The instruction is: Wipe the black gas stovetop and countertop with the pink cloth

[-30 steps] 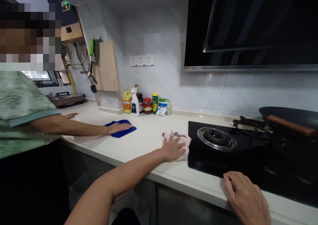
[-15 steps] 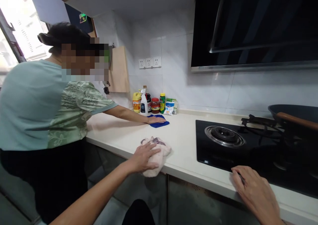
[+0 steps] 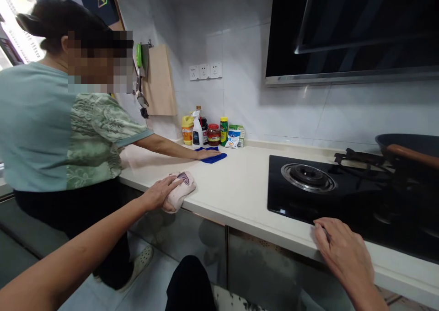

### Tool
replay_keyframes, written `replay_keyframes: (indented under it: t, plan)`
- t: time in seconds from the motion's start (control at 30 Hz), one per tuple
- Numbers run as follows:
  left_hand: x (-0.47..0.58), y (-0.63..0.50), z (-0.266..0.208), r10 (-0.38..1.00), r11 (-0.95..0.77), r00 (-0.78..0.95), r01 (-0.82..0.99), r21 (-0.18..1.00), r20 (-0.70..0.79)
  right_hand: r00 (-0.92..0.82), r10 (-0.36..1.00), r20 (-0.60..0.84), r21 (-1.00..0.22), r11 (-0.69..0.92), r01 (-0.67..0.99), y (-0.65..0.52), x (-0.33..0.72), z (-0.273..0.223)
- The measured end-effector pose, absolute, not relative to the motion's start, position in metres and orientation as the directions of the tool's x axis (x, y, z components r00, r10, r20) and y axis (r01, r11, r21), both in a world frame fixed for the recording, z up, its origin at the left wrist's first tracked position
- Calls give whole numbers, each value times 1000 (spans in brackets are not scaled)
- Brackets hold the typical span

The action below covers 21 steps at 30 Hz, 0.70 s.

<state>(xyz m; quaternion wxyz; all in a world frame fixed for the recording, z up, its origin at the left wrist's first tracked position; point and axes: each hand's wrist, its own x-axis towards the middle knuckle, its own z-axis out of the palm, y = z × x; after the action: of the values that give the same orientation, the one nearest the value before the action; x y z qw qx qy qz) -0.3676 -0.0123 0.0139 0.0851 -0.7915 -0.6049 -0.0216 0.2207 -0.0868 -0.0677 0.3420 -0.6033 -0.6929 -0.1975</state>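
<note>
At the counter's front edge, my left hand [image 3: 160,193] grips a pale pink cloth [image 3: 183,190] with a dark printed patch, its fingers over the left side. Part of the cloth hangs past the edge. My right hand [image 3: 345,244] rests beside the black gas hob [image 3: 291,196], on the counter's front rim, holding nothing; its thumb stands apart from the loosely bent fingers. Farther back, a co-worker's hand [image 3: 207,153] lies flat on a blue cloth [image 3: 216,158] on the white countertop [image 3: 233,192].
Against the wall stand a spray bottle [image 3: 197,130], a yellow jug [image 3: 187,129], a red-lidded jar [image 3: 214,135] and a white packet [image 3: 232,138]. A wok [image 3: 408,142] sits on the right burner. A range hood [image 3: 353,32] overhangs the hob. The co-worker [image 3: 37,123] leans in from the left.
My left hand has slid left along the counter edge with the pink cloth. The co-worker's hand and blue cloth stay near the bottles. My right hand keeps its place by the hob.
</note>
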Motion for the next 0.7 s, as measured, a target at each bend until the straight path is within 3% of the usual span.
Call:
replay_keyframes:
  t: [0.3, 0.47, 0.7]
  plan:
    - [-293, -49, -9, 943, -124, 177, 972, -198, 280, -28, 675, 737, -133, 185, 974, -88, 216, -67]
    - [-202, -59, -32, 913, -250, 277, 960, -129, 298, -18, 685, 728, -169, 206, 964, -85, 220, -69]
    - [-60, -67, -69, 742, -549, 549, 827, -123, 385, 44, 637, 769, -448, 489, 749, -109, 187, -55]
